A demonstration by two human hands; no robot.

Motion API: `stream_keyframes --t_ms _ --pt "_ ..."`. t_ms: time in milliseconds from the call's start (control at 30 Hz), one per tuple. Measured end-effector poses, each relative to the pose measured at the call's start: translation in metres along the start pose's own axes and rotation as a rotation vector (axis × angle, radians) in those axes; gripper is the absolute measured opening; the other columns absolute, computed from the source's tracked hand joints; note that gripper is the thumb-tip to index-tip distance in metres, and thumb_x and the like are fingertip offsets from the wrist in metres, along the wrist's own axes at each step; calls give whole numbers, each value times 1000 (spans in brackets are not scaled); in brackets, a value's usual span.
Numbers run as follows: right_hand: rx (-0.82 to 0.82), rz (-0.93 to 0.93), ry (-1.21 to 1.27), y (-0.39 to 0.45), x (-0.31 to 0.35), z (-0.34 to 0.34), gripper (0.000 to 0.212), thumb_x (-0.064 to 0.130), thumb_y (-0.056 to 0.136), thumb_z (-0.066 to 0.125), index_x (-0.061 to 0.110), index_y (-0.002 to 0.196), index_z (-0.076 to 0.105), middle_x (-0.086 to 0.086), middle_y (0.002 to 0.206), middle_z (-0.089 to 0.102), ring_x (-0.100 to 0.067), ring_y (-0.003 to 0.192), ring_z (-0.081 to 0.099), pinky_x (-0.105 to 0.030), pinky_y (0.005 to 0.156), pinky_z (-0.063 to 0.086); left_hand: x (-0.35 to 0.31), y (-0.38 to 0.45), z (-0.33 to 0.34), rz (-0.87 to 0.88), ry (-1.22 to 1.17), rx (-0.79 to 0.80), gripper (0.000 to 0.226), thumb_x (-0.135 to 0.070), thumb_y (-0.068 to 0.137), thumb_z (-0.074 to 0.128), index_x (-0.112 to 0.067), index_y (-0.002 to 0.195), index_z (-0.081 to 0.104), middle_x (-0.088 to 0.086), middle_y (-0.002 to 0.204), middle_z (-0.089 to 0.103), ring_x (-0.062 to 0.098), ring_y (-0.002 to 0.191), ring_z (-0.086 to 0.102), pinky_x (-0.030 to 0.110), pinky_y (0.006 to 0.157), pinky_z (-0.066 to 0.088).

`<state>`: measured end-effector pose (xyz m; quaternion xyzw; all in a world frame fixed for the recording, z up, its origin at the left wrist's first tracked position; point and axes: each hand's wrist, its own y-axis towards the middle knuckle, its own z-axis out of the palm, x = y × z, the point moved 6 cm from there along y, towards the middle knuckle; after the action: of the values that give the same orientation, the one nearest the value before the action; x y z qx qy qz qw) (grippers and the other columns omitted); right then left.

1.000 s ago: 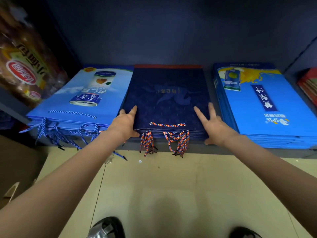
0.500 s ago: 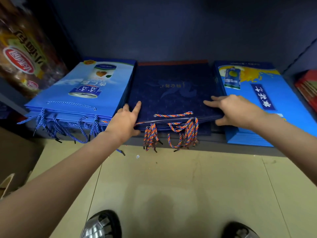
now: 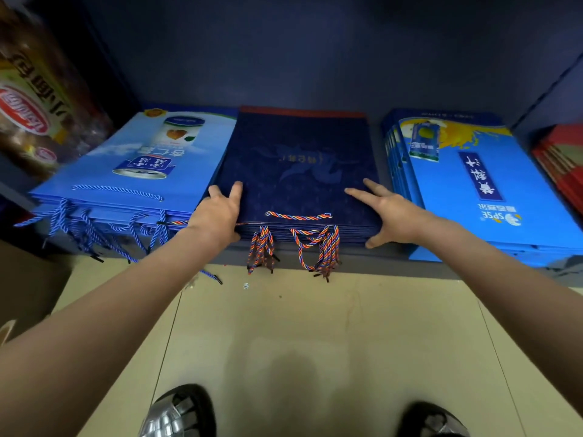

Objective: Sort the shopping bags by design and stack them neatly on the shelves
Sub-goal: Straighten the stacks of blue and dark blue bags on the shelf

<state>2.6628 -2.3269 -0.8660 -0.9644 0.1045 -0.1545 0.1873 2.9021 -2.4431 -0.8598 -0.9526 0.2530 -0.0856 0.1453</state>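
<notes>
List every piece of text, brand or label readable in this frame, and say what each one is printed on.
"SPSE": on the bright blue bags at right, seen upside down beside a logo.
Large white characters on a dark strip, same bags: too distorted to read.
White characters on the light blue bags at left: upside down, not readable.
Faint gold mark on the navy bags: too dim.
Red oval logo and characters on the snack packet: blurred.
</notes>
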Motion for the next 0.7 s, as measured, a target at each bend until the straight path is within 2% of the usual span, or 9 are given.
stream_keyframes --t_ms 100,200,300,400,500,600,633,700 --pt "-19 95 0 0 7 12 119 12 68 81 37 148 -3 -6 154 -24 -41 135 29 -42 105 37 0 1 11 7 129 -40 98 -22 87 65 -11 148 -11 22 126 31 30 112 46 33 91 44" --pt "-21 174 -121 0 15 19 119 11 75 77 37 146 -15 -10 151 -31 -45 128 31 -43 97 42 2 4 17 10 230 -109 92 -17 92 58 -10 147 -16 21 125 32 27 112 45 30 88 46" --pt "-10 138 -191 0 15 13 116 16 77 74 35 146 -17 -14 152 -26 -43 120 42 -40 94 45 2 6 19 11 254 -137 93 -17 92 59 -9 147 -16 20 124 34 26 111 45 29 84 48" --pt "-44 85 -254 -8 14 -3 108 26 76 71 34 148 -8 -12 156 -15 -39 113 51 -38 89 47 2 7 21 36 300 -147 96 -19 91 60 -7 146 -18 20 124 36 26 110 47 29 86 47" --pt "-180 108 -445 -17 20 -17 98 35 81 66 32 149 -4 -8 157 -10 -39 126 39 -40 85 47 3 5 16 45 275 -138 99 -22 90 62 -6 146 -18 21 125 36 27 112 47 29 90 45" --pt "-214 144 -581 -19 30 -13 96 39 84 64 27 149 -5 -8 157 -14 -44 141 8 -41 84 49 1 4 18 40 261 -104 103 -24 88 64 -6 145 -20 22 127 34 29 116 43 30 91 45" --pt "-195 140 -599 -18 31 -10 94 40 85 63 25 149 -5 -8 157 -11 -44 141 4 -41 85 49 1 4 20 35 265 -98 103 -24 88 64 -6 145 -20 22 127 34 30 118 41 31 91 46" --pt "-144 108 -598 -15 29 -7 88 38 89 58 24 150 -5 -8 158 3 -40 141 14 -43 92 46 1 3 19 32 280 -112 102 -24 88 64 -7 146 -19 22 127 35 31 119 40 31 90 47"
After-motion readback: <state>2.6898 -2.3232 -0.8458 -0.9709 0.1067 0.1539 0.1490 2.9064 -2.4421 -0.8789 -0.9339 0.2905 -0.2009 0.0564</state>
